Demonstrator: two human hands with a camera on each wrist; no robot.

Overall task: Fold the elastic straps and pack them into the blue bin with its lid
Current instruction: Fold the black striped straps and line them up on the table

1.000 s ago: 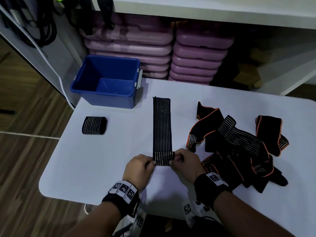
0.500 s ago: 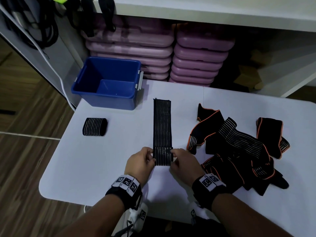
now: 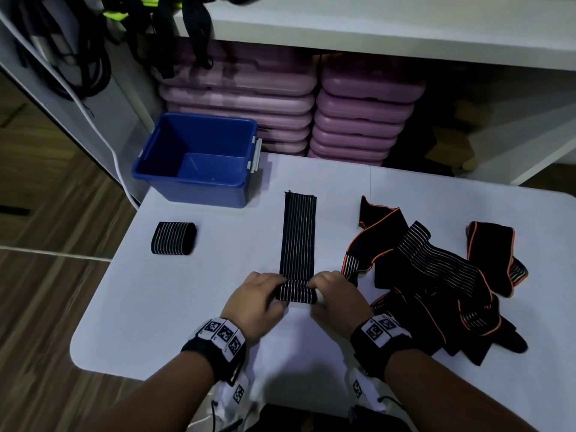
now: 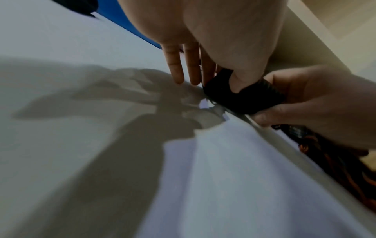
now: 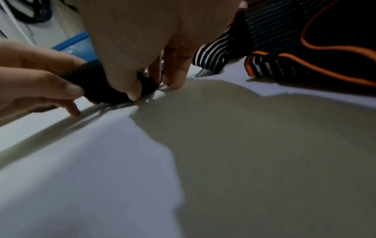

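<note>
Both hands — left hand (image 3: 254, 299) and right hand (image 3: 335, 299) — pinch the rolled near end of a striped strap (image 3: 297, 235), its length running straight away from them.

Storeroom: stacked purple cases (image 3: 237, 98), shelving (image 3: 389, 29)

Black wristbands (image 3: 215, 350) with white fiducial tags

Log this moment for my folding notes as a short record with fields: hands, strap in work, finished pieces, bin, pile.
hands: left hand and right hand pinch the rolled near end
strap in work: striped strap, far part flat on the table
finished pieces: one rolled strap, left of it
bin: blue bin, nothing inside, no lid visible
pile: unfolded straps, right
</note>
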